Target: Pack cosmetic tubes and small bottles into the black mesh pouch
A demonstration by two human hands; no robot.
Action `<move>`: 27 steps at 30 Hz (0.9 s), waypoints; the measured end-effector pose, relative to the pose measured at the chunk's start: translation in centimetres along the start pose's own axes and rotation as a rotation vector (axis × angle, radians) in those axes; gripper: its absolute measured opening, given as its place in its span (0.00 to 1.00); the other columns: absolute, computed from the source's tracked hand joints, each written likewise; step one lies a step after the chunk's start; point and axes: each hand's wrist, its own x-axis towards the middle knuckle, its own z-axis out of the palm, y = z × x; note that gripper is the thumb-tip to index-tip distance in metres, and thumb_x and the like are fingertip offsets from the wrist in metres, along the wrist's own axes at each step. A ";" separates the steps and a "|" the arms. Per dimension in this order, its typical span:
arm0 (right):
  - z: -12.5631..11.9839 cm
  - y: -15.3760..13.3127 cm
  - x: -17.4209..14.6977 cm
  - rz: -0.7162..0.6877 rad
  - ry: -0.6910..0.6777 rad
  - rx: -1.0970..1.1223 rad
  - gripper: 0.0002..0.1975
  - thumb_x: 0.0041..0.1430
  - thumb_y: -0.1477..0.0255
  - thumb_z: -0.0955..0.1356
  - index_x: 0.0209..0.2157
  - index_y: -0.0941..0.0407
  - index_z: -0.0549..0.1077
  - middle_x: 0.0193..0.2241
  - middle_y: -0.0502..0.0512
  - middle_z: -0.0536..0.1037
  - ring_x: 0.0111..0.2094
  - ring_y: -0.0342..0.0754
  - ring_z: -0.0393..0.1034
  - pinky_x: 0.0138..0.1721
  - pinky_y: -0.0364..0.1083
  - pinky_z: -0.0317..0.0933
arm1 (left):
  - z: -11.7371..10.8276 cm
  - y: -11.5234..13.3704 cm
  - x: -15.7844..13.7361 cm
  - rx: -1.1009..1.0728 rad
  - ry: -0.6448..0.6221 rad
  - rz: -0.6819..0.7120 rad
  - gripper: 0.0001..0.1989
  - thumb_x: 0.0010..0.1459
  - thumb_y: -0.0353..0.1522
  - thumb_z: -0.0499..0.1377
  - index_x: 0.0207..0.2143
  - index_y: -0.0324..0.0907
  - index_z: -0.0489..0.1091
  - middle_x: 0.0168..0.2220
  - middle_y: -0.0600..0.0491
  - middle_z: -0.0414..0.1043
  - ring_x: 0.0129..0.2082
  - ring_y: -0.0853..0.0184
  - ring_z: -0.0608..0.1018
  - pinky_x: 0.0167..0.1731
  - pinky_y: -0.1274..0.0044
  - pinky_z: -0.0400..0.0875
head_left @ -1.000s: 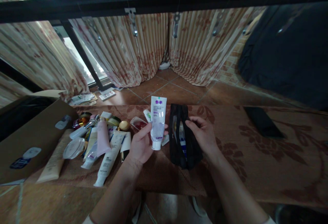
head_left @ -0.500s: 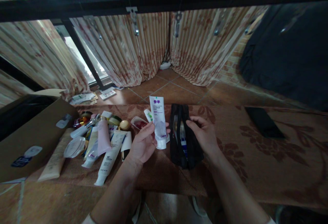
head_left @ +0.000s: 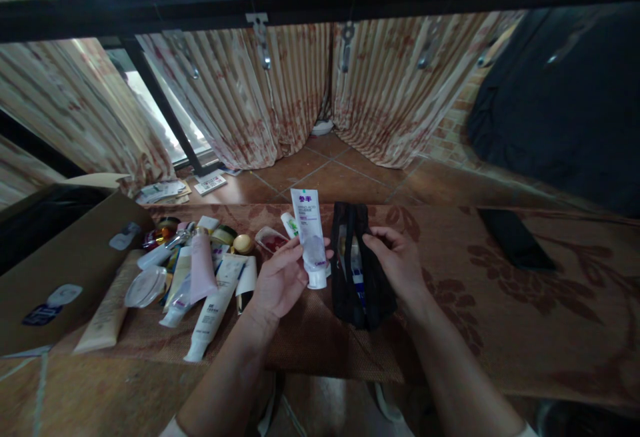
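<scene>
Between the thumb and fingers of my left hand (head_left: 280, 278) is a white toothpaste tube (head_left: 311, 230) with purple print, its cap end down. Just to its right stands a black mesh pouch (head_left: 373, 290), unzipped along the top. My right hand (head_left: 397, 260) pinches the pouch's right edge. Inside the pouch shows a tube with a blue and white end (head_left: 359, 284); the other contents are hard to make out. Behind the left hand lie a small white tube with a green print (head_left: 289, 224) and a clear box with red contents (head_left: 271, 240).
Left of my hands is a heap of toiletries, including a white cream tube (head_left: 217, 304), a pink tube (head_left: 202, 267) and a round clear lid (head_left: 145, 287). A cardboard box (head_left: 75, 277) stands at the far left. A black phone (head_left: 517, 238) lies on the brown patterned cloth (head_left: 450, 344) to the right.
The toothpaste tube in my left hand has shifted and tilted very slightly. My right hand and the pouch look the same.
</scene>
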 end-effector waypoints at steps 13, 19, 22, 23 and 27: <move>0.0 0.3 0.2 -0.002 -0.006 0.007 0.17 0.45 0.59 0.71 0.32 0.56 0.77 0.29 0.54 0.79 0.29 0.49 0.71 0.32 0.46 0.63 | 0.2 0.0 -0.2 -0.054 -0.020 0.008 0.14 0.53 0.25 0.56 0.43 0.35 0.73 0.44 0.42 0.77 0.51 0.51 0.75 0.53 0.60 0.65; 0.0 -0.1 0.0 0.011 -0.006 0.010 0.17 0.44 0.59 0.71 0.31 0.56 0.77 0.28 0.54 0.79 0.28 0.48 0.71 0.31 0.45 0.63 | 0.2 0.0 -0.2 -0.050 -0.027 0.006 0.15 0.51 0.24 0.57 0.42 0.34 0.73 0.45 0.42 0.77 0.52 0.51 0.74 0.55 0.59 0.63; 0.0 -0.1 0.0 0.027 -0.009 0.013 0.17 0.43 0.58 0.72 0.32 0.57 0.77 0.28 0.54 0.79 0.28 0.48 0.71 0.31 0.45 0.62 | 0.2 0.0 -0.1 -0.057 -0.021 0.009 0.14 0.51 0.24 0.57 0.41 0.35 0.73 0.45 0.42 0.77 0.52 0.51 0.74 0.55 0.59 0.63; 0.0 -0.1 0.0 0.027 -0.010 0.015 0.18 0.43 0.58 0.72 0.32 0.57 0.77 0.28 0.54 0.79 0.28 0.49 0.71 0.31 0.45 0.62 | 0.2 0.0 -0.1 -0.058 -0.021 0.010 0.14 0.51 0.24 0.57 0.41 0.35 0.73 0.45 0.42 0.77 0.52 0.51 0.74 0.55 0.59 0.63; 0.0 -0.1 0.0 0.007 -0.017 0.019 0.18 0.43 0.57 0.72 0.32 0.57 0.77 0.28 0.54 0.79 0.28 0.49 0.71 0.32 0.46 0.63 | 0.3 0.0 -0.1 -0.057 -0.025 0.010 0.15 0.51 0.24 0.57 0.43 0.35 0.73 0.46 0.42 0.77 0.52 0.51 0.74 0.55 0.59 0.63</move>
